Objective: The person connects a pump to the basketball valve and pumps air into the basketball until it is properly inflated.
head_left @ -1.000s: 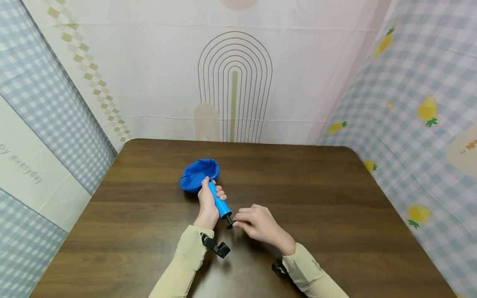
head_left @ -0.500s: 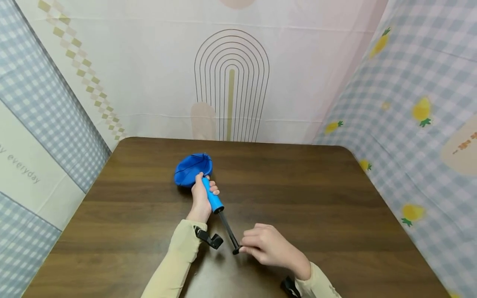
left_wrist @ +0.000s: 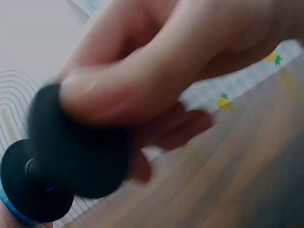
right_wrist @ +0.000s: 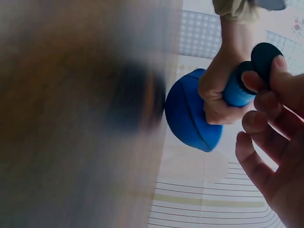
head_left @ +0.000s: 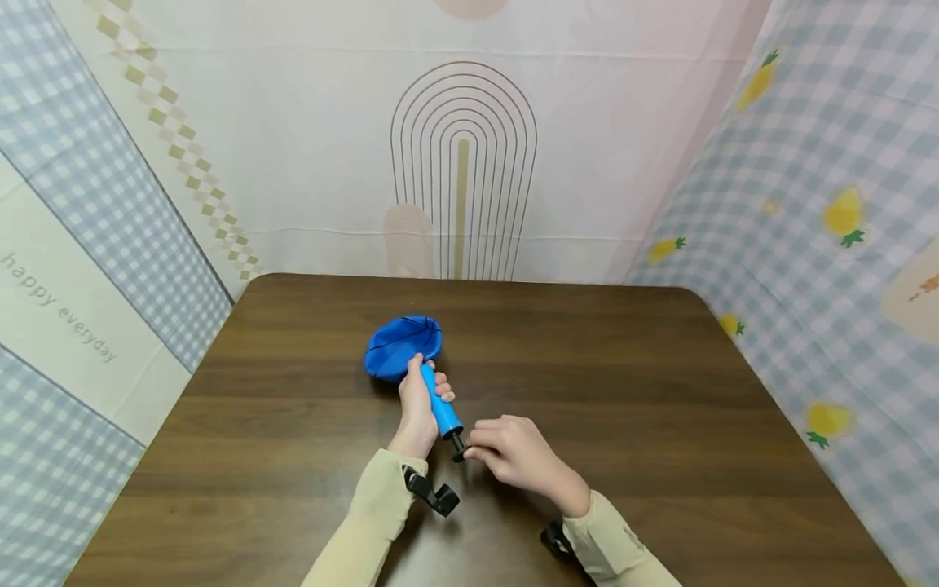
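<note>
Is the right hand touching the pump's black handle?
Touching. The right wrist view shows the right hand pinching the black handle between thumb and finger.

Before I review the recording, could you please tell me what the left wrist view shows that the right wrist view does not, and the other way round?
Only the left wrist view shows the yellow fruit prints on the cloth behind the tabletop.

Only the right wrist view shows the blue ball with its dark lines, and a pale sleeve.

Both show the right grip pinching the black handle, some of the blue barrel, the wooden table, the blue-checked cloth and the printed arched lines.
</note>
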